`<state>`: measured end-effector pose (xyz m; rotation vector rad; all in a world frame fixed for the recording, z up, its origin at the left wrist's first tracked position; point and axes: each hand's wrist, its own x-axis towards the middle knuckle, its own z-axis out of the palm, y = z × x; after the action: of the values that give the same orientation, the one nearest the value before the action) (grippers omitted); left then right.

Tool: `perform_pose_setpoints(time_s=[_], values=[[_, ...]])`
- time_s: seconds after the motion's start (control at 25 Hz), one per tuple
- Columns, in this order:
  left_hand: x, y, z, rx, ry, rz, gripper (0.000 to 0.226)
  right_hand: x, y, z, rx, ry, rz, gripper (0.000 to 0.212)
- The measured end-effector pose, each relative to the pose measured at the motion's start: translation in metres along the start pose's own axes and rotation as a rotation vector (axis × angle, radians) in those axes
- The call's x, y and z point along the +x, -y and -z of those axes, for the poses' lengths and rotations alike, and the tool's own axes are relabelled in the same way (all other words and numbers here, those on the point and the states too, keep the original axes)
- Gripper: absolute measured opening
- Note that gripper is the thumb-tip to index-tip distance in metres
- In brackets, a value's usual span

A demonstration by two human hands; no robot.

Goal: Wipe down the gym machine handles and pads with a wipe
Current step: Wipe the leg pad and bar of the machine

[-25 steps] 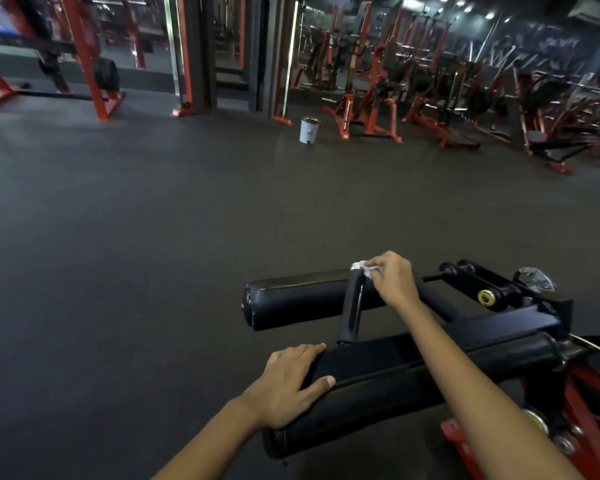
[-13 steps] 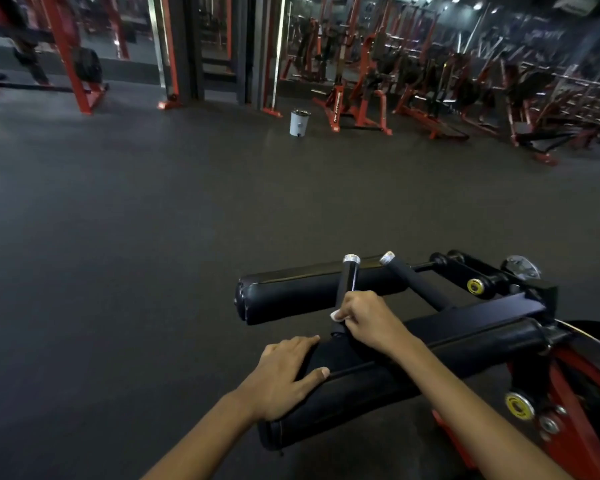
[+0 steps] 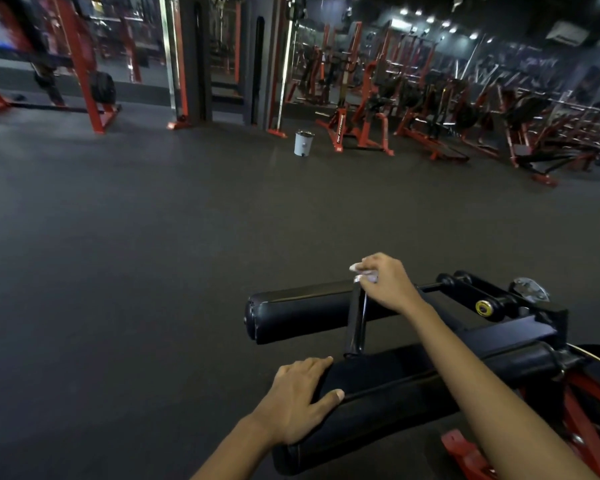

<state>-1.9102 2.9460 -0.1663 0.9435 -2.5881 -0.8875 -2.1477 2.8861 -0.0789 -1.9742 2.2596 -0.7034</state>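
Note:
A black gym machine fills the lower right. Its near black pad point(image 3: 388, 400) lies under my left hand point(image 3: 298, 400), which rests flat on the pad's left end with fingers spread. A black upright handle point(image 3: 355, 323) rises from behind that pad. My right hand point(image 3: 387, 282) sits at the handle's top end, pinching a small white wipe point(image 3: 361, 271) against the metal cap. A long black roller pad point(image 3: 302, 313) lies crosswise behind the handle. A second handle is hidden behind my right forearm.
Red frame parts of the machine point(image 3: 582, 427) sit at the lower right. Dark rubber floor point(image 3: 153, 271) stretches ahead and left. A small white bin point(image 3: 303, 143) stands far ahead. Red machines point(image 3: 361, 126) line the back and right.
My right hand slid with the wipe from the handle's base up to its top end. My left hand stayed on the near pad. The head camera shifted slightly.

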Motion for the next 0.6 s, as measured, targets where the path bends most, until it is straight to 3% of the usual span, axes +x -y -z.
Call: perform_pose_setpoints(time_s=[0.16, 0.32, 0.6], values=[[0.0, -0.001, 0.0, -0.006, 0.004, 0.01, 0.062, 0.004, -0.012, -0.032, -0.361, 0.13, 0.012, 0.018], [0.002, 0.001, -0.001, 0.002, -0.009, 0.004, 0.061, -0.003, -0.013, -0.03, -0.376, 0.156, 0.128, 0.033], [0.002, 0.001, -0.002, 0.008, 0.001, 0.009, 0.061, -0.059, 0.003, -0.031, -0.384, 0.389, 0.301, 0.023]])
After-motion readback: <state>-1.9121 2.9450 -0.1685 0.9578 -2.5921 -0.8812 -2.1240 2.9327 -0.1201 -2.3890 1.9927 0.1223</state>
